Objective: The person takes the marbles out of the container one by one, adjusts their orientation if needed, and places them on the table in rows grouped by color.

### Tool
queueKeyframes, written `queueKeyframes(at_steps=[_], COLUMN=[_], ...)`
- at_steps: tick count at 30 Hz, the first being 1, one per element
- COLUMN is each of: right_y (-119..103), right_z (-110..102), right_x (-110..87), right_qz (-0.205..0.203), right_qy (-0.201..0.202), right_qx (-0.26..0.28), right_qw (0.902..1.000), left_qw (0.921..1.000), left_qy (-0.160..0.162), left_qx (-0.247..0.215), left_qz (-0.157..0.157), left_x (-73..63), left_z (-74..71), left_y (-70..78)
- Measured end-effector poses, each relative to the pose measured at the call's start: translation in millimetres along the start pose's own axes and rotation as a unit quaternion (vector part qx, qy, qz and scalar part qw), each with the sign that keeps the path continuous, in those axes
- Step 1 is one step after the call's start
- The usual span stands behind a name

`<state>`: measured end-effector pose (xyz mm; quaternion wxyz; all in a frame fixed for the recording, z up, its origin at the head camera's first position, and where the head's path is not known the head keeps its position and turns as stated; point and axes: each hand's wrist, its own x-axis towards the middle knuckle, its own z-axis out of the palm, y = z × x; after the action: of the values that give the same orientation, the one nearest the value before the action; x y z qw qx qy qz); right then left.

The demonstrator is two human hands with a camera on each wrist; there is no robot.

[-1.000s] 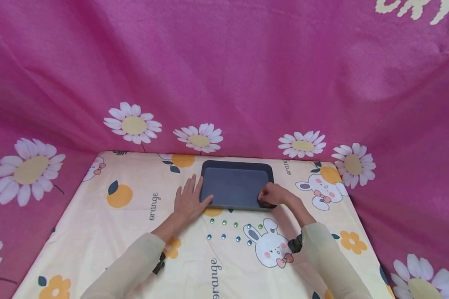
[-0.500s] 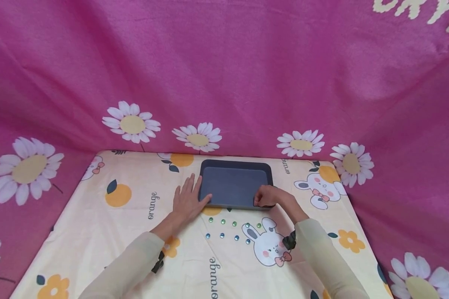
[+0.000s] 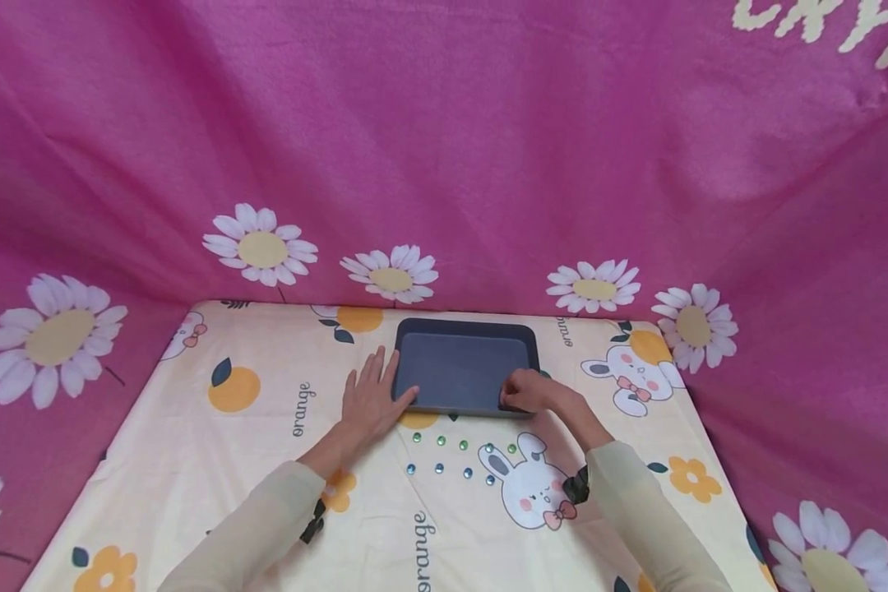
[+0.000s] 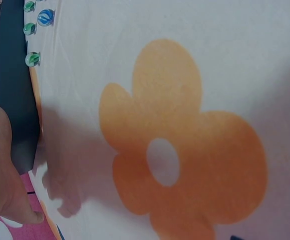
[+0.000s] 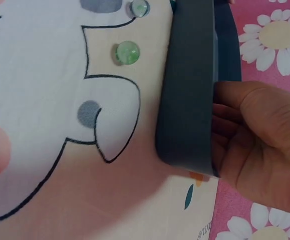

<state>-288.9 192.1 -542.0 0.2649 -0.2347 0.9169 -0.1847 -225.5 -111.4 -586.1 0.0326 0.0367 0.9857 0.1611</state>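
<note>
A dark grey rectangular tray (image 3: 462, 370) sits at the back middle of the table. My left hand (image 3: 370, 403) lies with fingers spread at its left side, the thumb over the near left corner. Inside the near right corner is my right hand (image 3: 529, 390), its fingers curled downward. In the right wrist view, the tray wall (image 5: 189, 95) hides the fingertips of that hand (image 5: 264, 135), so I cannot tell whether they hold anything. Just in front of the tray, several glass marbles form two rows, with green marbles (image 3: 441, 441) behind and blue marbles (image 3: 439, 469) nearer.
A cream cloth (image 3: 266, 485) printed with oranges, flowers and rabbits covers the table. Pink curtain fabric (image 3: 444, 164) with daisies hangs behind and along both sides, close to the tray's far edge.
My right hand has moved slightly left within the tray's near right corner, its fingers staying curled. The left hand, the tray and the marbles keep their places.
</note>
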Motion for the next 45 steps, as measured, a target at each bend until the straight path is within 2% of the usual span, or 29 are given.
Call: queueKeyframes(at_steps=[4, 12, 15, 22, 27, 35, 41, 45], right_y=[1, 13, 17, 25, 29, 27, 18, 15], right_z=[-1, -1, -2, -3, 1, 14, 35, 53], right_x=[-2.6, -9.7, -13.5, -24.1, -36.4, -68.1, -92.4, -103.9], right_qz=[-0.006, -0.072, -0.087, -0.094, -0.080, -0.050, -0.003, 0.013], right_qy=[0.039, 0.124, 0.144, 0.174, 0.189, 0.202, 0.197, 0.183], right_qx=[0.022, 0.043, 0.063, 0.088, 0.110, 0.148, 0.167, 0.186], right_qw=[0.9990, 0.9887, 0.9837, 0.9764, 0.9726, 0.9668, 0.9660, 0.9654], left_qw=[1.0000, 1.0000, 1.0000, 1.0000, 1.0000, 1.0000, 1.0000, 1.0000], left_qy=[0.005, 0.005, 0.003, 0.006, 0.003, 0.001, 0.003, -0.002], left_qx=[-0.001, -0.005, -0.003, 0.001, -0.003, -0.005, -0.005, -0.006], left_qz=[0.002, 0.002, 0.003, 0.004, 0.000, 0.000, 0.003, 0.001], left_x=[0.6, 0.5, 0.6, 0.5, -0.4, -1.0, -0.7, -0.2], left_z=[0.3, -0.4, -0.6, 0.8, 0.9, 1.7, 1.1, 1.0], left_y=[0.3, 1.1, 1.9, 1.7, 1.6, 1.2, 0.1, -0.6])
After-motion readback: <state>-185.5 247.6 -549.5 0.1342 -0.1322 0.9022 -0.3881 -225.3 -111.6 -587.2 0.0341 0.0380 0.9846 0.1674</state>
